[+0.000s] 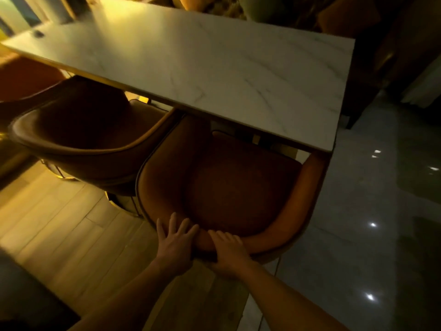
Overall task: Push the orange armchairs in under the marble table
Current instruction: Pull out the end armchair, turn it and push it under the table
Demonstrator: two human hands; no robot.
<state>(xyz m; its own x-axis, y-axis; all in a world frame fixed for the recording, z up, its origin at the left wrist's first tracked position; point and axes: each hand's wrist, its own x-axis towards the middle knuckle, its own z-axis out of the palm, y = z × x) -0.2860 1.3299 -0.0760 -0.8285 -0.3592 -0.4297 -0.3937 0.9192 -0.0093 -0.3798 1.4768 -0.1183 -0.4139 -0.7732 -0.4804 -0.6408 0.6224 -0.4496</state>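
Both hands rest on the curved back rim of the near armchair (pixel 238 187), low in the centre of the frame. The left hand (pixel 175 244) lies flat on the rim with fingers spread, its grip wrapped around nothing. The right hand (pixel 229 252) sits just beside it, fingers curled over the rim's top edge, its grip pressed on the padded back.

This armchair stands at the lower right corner of the table (pixel 214 68). The front of its seat is already under the table's near edge, while the back and most of the seat remain outside. Its right arm lines up close to the table's right end.

A second armchair (pixel 83 130) stands to the left, turned at an angle, its seat front just under the same edge. Its shell touches or nearly touches the near armchair's left side; I cannot tell which.

A third orange seat (pixel 26 77) shows at the far left edge, partly cut off.

Open wooden floor (pixel 59 223) lies at lower left behind the chairs, and glossy tile (pixel 370 211) is free along the right.
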